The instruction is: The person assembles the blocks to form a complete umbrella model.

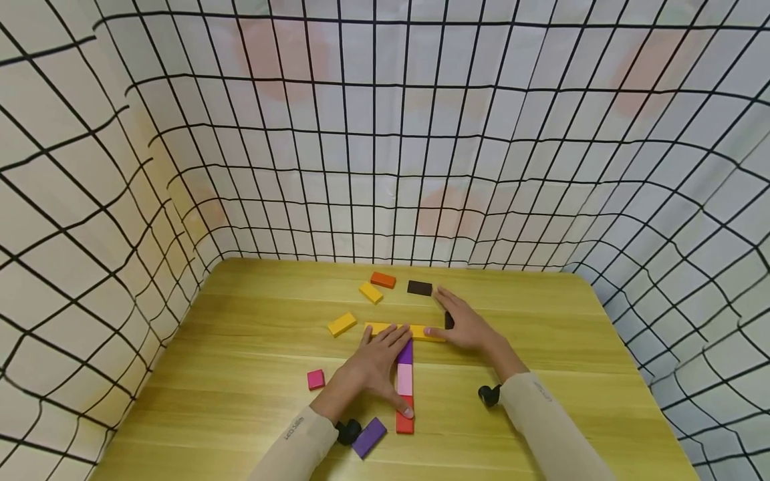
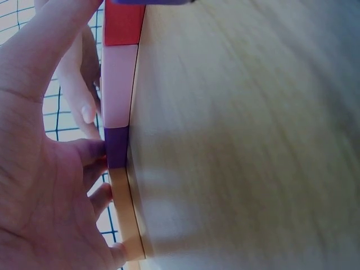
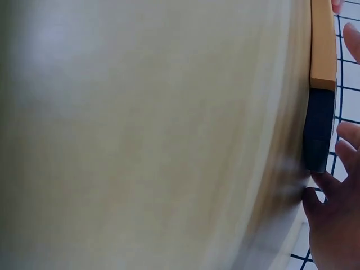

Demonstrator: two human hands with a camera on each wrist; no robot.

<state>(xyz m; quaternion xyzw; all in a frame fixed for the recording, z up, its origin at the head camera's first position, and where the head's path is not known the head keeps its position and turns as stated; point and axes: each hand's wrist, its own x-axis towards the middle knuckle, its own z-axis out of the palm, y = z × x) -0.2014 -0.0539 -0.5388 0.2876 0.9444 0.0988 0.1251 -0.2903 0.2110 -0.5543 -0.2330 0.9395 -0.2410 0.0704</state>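
Note:
In the head view, yellow blocks lie end to end as a crosswise row. From the row, a column of purple, pink and red blocks runs toward me. My left hand is spread over it, fingertips on the yellow row and thumb on the red block. At the row's right end my right hand touches the yellow with its thumb, its other fingers extended. A black block, partly hidden, is beneath that hand; in the right wrist view, fingertips touch the end of a black block.
Farther back lie an orange block, another black block and a yellow block. A second loose yellow block and a magenta block are at left. A loose purple block sits by the left wrist. Black netting surrounds the table.

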